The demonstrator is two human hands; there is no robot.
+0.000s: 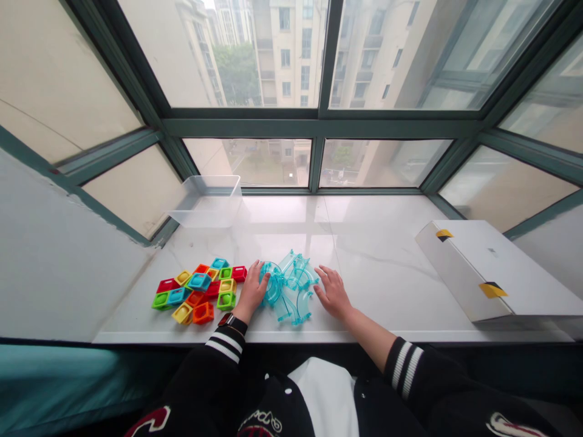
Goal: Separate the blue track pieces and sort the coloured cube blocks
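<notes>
A pile of clear blue curved track pieces (291, 284) lies on the white marble sill (373, 261) in front of me. My left hand (253, 292) rests against the pile's left side, fingers curled around one curved piece. My right hand (332, 291) lies flat and open on the sill, its fingertips touching the pile's right edge. To the left sits a cluster of several colourful square blocks (200, 290) in red, green, yellow, orange and blue. A dark watch shows on my left wrist.
A clear plastic tub (207, 203) stands at the back left of the sill near the window. A long white cardboard box (492, 270) with yellow tape lies at the right. Window frames enclose the sill on three sides.
</notes>
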